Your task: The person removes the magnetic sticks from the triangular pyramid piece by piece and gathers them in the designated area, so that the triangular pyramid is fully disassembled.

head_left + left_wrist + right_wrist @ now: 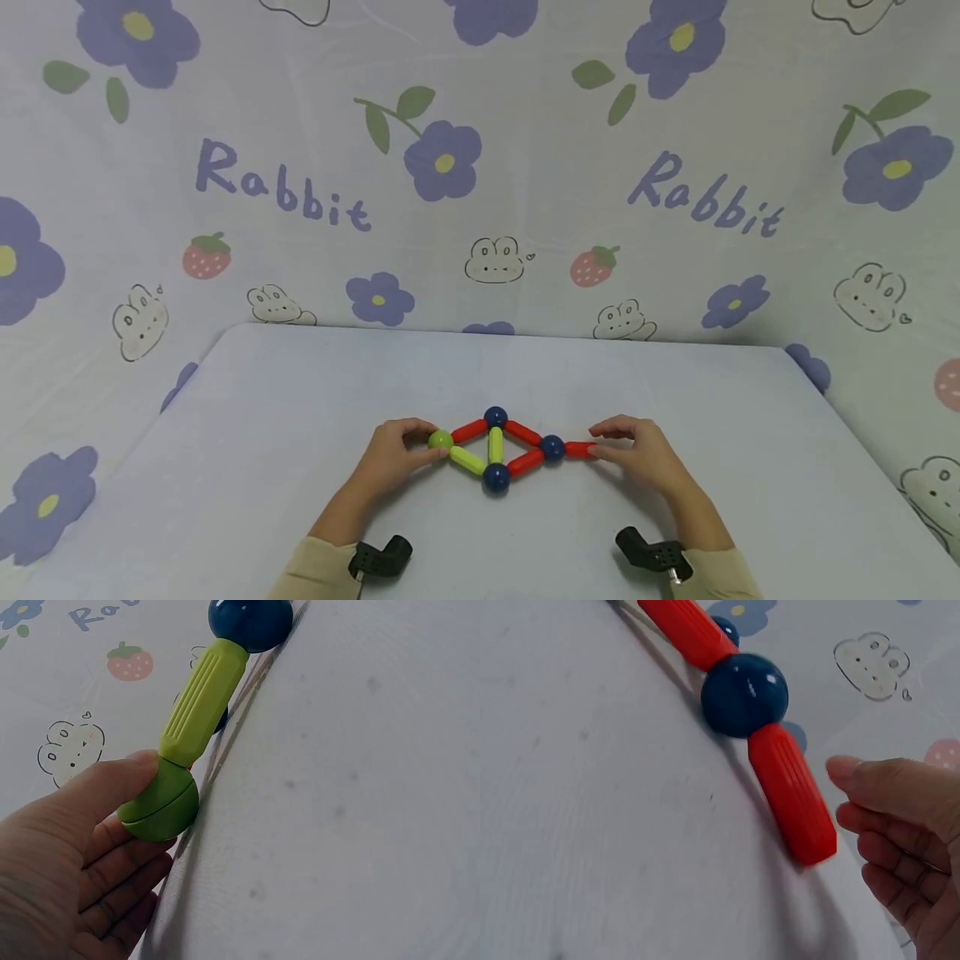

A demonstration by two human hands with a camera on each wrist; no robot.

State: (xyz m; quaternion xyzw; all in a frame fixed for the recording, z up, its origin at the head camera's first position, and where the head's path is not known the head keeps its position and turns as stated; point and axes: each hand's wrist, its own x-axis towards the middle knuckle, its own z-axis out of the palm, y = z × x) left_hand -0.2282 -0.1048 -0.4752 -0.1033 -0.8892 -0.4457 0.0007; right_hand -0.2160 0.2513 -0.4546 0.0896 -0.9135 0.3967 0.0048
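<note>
A flat diamond of magnetic rods and balls lies on the white table (300,392). At its left corner is a green ball (440,440), which my left hand (396,457) pinches between thumb and fingers. Dark blue balls form the far corner, the near corner (496,478) and the right corner (745,695). Three sides are red rods; the near left side (204,701) and the crossbar (495,445) are yellow-green. One more red rod (792,793) juts rightward from the right ball. Beside its free end my right hand (907,832) hovers with loosely bent fingers, apart from the rod.
A patterned cloth (525,183) with flowers, strawberries and rabbits hangs behind the table's far edge. Each wrist wears a black camera mount, the left one (381,557) and the right one (652,553) both close to the tabletop.
</note>
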